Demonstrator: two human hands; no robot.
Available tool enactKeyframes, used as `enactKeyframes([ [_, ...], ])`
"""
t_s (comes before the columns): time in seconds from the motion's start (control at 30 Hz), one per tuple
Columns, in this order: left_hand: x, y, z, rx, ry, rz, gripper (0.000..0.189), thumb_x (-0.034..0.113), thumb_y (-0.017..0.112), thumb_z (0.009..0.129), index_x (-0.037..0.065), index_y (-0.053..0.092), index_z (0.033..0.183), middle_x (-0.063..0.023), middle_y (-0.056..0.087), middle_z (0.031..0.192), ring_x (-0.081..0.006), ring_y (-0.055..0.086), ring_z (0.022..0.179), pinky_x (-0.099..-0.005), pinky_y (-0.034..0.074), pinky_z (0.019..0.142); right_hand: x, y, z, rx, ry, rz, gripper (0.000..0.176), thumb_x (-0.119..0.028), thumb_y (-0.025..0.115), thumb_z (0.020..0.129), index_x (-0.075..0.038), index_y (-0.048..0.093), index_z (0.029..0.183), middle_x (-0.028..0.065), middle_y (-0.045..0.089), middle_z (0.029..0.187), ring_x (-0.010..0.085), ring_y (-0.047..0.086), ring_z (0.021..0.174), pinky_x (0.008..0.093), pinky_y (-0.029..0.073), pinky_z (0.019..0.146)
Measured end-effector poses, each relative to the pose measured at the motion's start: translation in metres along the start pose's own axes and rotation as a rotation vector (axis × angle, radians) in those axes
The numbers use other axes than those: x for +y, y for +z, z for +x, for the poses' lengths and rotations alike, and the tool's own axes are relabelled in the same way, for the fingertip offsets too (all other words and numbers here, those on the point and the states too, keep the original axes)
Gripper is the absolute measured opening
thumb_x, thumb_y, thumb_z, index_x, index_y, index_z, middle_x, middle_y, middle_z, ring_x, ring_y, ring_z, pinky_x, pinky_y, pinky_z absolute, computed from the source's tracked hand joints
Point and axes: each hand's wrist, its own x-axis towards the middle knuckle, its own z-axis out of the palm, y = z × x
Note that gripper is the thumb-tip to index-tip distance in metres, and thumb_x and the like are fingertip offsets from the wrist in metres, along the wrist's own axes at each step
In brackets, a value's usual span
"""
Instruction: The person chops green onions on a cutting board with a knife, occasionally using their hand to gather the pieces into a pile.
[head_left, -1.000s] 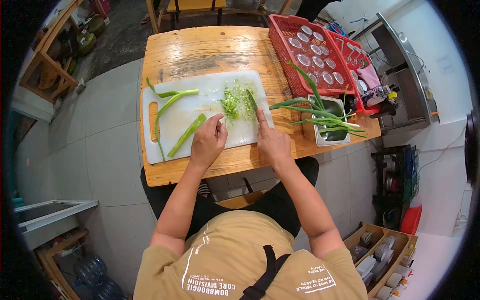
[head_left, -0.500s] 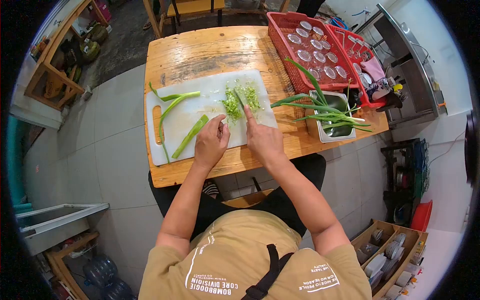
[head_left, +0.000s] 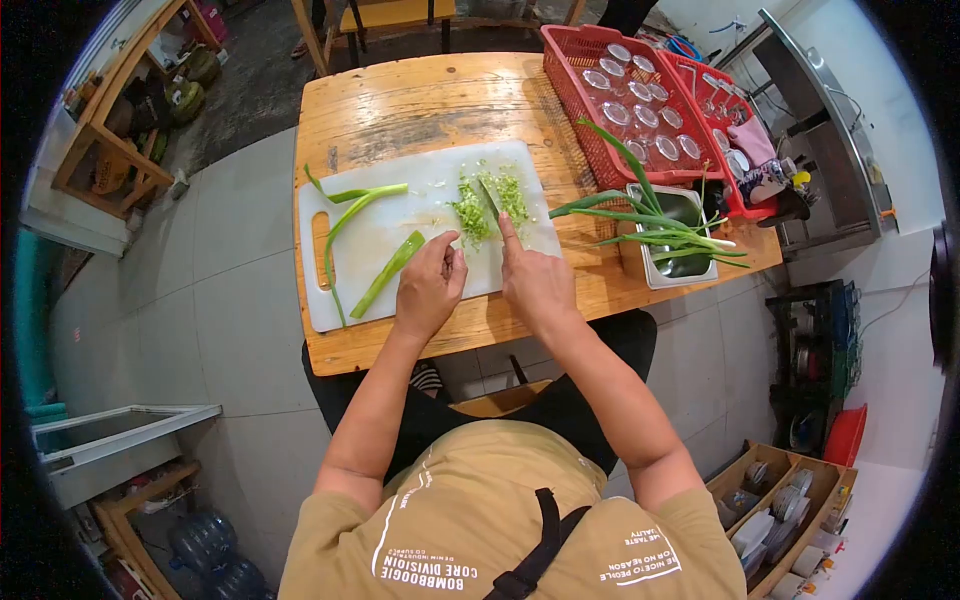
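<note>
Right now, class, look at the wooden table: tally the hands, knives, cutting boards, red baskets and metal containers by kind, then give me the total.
Hands: 2 (left hand, right hand)
Knife: 1
Cutting board: 1
Red baskets: 2
Metal container: 1
Total: 7

Chopped greens (head_left: 472,212) on cutting board (head_left: 380,225)—glasses (head_left: 646,117) in basket (head_left: 590,150), right.

The table (head_left: 420,100) is glossy wood — the cutting board (head_left: 385,225) (smooth, matt) looks plastic.
</note>
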Motion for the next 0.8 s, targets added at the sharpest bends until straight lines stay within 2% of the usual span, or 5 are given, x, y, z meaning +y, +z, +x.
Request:
enactKeyframes([
  [0.1,-0.001,0.003,0.001,0.021,0.015,-0.017,0.026,0.009,0.067,0.097,0.001,0.066,0.121,-0.0141,0.069,0.085,-0.0262,0.065,0.070,-0.0382,0.054,0.068,-0.007,-0.005,-0.003,0.021,-0.030,-0.024,0.072,-0.017,0.060,0.093,-0.012,0.040,0.162,0.0120,0.071,0.066,0.0300,0.070,0.057,0.0448,0.054,0.053],
  [0.23,0.002,0.000,0.002,0.002,-0.017,-0.016,0.025,0.008,0.067,0.096,0.000,0.065,0.119,-0.0150,0.067,0.085,-0.0301,0.065,0.072,-0.0423,0.053,0.069,-0.004,-0.003,-0.002,-0.012,0.000,-0.036,0.067,-0.021,0.055,0.101,-0.018,0.034,0.164,0.0141,0.070,0.068,0.0343,0.069,0.058,0.0497,0.053,0.055],
  [0.43,0.005,0.000,0.002,0.008,-0.025,-0.022,0.025,0.007,0.067,0.095,0.000,0.065,0.119,-0.0146,0.067,0.084,-0.0291,0.065,0.072,-0.0415,0.053,0.069,-0.004,0.003,0.010,0.063,-0.032,0.021,0.074,-0.019,0.060,0.096,-0.019,0.034,0.165,0.0142,0.070,0.067,0.0327,0.068,0.056,0.0482,0.054,0.055],
  [0.5,0.004,0.001,0.001,0.005,-0.018,-0.016,0.025,0.007,0.067,0.095,0.000,0.065,0.119,-0.0147,0.067,0.084,-0.0290,0.065,0.071,-0.0413,0.054,0.069,-0.006,0.011,0.001,0.094,-0.093,-0.024,0.074,-0.014,0.061,0.090,-0.011,0.040,0.162,0.0119,0.069,0.065,0.0300,0.069,0.055,0.0455,0.053,0.052],
  [0.8,0.004,0.000,-0.001,-0.002,-0.011,-0.025,0.026,0.007,0.067,0.095,0.000,0.065,0.120,-0.0146,0.068,0.086,-0.0285,0.065,0.070,-0.0403,0.054,0.068,-0.005,0.013,0.001,0.095,-0.083,-0.015,0.081,-0.011,0.062,0.088,-0.011,0.035,0.164,0.0124,0.069,0.068,0.0299,0.069,0.057,0.0442,0.055,0.053],
])
